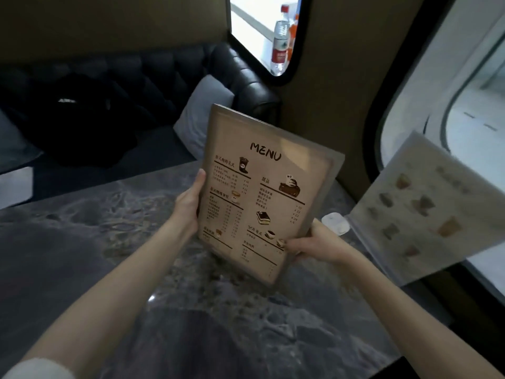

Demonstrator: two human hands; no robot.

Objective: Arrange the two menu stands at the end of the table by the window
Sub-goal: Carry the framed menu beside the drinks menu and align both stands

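A beige menu stand (266, 192) headed "MENU" is held above the marble table (136, 255), tilted with its top leaning left and away from me. My left hand (188, 206) grips its left edge, thumb on the front. My right hand (317, 243) grips its lower right edge. The second menu stand (426, 209), pale with drink pictures, stands tilted at the table's right end beside the window (464, 91), untouched by either hand.
A small white object (336, 222) lies on the table between the two stands. A dark tufted sofa (153, 77) with a grey cushion (202, 113) and a black bag (79, 119) lies beyond the table. Bottles (281, 39) show through a far window.
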